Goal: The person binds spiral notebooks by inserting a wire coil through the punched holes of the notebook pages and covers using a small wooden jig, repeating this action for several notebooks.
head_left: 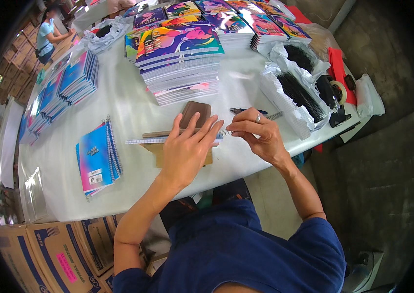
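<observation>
White table (133, 105): left hand (185, 149) flat on notebook (151, 140) near the edge; right hand (258, 134) apparently pinches spiral wire (224, 133).

Single view: head-worn fisheye, looking steeply down over the person's chest at the white table (119, 102). Close range: left hand (185, 149) and right hand (258, 134) sit near frame centre. Table stretches away beyond the hands; floor shows right of the right hand. Edges curve, corners vignetted black.

A white table (133, 105) was seen; at its far edge notebook stacks (180, 44) were covered in purple, pink and yellow swirls; near its left edge, blue-covered notebooks (97, 158) were laid.
</observation>
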Demonstrator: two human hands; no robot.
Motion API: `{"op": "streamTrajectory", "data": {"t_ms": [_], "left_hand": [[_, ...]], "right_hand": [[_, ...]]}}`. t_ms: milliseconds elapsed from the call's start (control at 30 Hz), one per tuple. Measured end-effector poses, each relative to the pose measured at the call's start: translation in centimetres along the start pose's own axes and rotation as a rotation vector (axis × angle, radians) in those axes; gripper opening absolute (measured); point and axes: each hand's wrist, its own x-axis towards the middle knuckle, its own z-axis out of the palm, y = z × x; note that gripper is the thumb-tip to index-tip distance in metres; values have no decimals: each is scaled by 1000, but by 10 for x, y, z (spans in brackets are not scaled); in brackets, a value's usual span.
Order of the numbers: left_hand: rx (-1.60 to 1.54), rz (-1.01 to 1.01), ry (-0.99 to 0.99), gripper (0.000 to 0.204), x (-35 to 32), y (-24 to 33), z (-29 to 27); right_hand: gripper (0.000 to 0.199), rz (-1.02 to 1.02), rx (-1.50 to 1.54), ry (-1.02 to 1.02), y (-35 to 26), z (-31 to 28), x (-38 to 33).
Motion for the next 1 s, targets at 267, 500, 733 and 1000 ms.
{"op": "streamTrajectory", "data": {"t_ms": [267,500,733,1000], "left_hand": [[-17,7,23,55,-3,0,2],[-57,-26,-22,55,7,-5,0],[-181,-120,-114,51,15,-6,-5],[-176,-100,-94,52,19,0,0]], "right_hand": [[21,-28,83,-144,3,-7,-2],[22,-48,42,-110,0,-5,7],[15,40,-98,-364,10,-18,6],[22,-47,-381,-176,-19,1,6]]}}
